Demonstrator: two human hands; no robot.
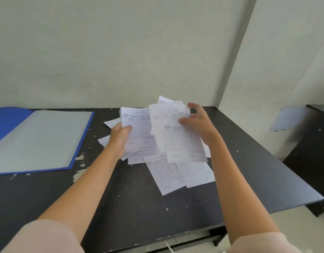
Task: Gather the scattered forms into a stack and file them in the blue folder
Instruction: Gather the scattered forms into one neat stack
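My left hand (119,137) grips a small stack of white printed forms (139,128) by its left edge, lifted above the black table. My right hand (197,123) holds a looser bunch of forms (177,136) by its upper right side, overlapping the left stack. More forms (166,172) lie scattered flat on the table below and behind the hands. The blue folder (79,143) lies open at the left, a pale clear inner sleeve facing up.
The black table (139,207) is scuffed with white paint chips. Its right edge runs diagonally down at the right. A second black surface (310,157) stands lower at the far right. A pale wall rises close behind.
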